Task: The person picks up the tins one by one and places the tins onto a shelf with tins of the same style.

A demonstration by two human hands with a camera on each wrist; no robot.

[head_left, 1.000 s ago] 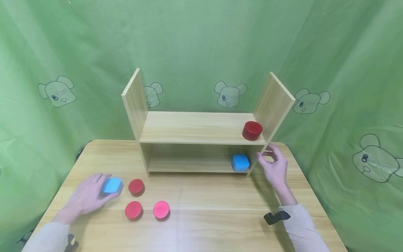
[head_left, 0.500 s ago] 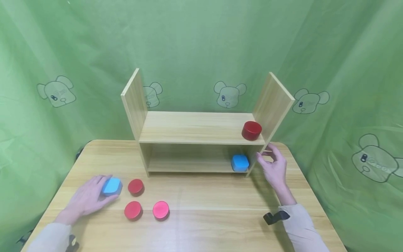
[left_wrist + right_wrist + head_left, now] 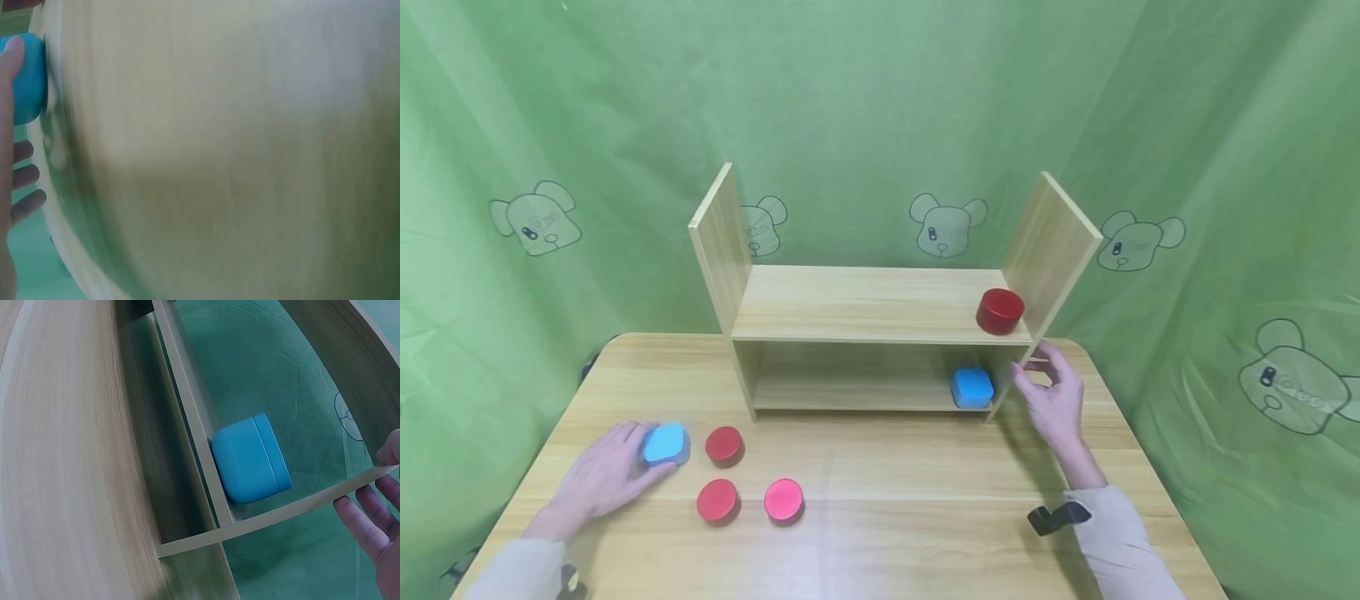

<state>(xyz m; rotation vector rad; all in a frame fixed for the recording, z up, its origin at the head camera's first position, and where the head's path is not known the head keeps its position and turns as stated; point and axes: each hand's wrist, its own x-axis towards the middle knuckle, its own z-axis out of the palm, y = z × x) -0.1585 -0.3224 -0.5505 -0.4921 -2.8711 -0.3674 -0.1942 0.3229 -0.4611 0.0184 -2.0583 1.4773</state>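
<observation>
Our left hand (image 3: 606,475) holds a blue square box (image 3: 666,444) near two red round boxes (image 3: 718,502) and a pink round one (image 3: 784,500), our right hand (image 3: 1056,402) gripping the right shelf panel (image 3: 1049,246).

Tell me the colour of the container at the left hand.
The container is blue, clearest in the head view.

The pale wooden shelf (image 3: 868,304) stands upright — two levels between tall side panels — its four-o'clock edge pinched by the right hand (image 3: 1052,398). At the shelf's eight o'clock, well apart, the bright blue box (image 3: 666,443), round-cornered and top face up, is held between thumb and fingers of the left hand (image 3: 602,472).
</observation>
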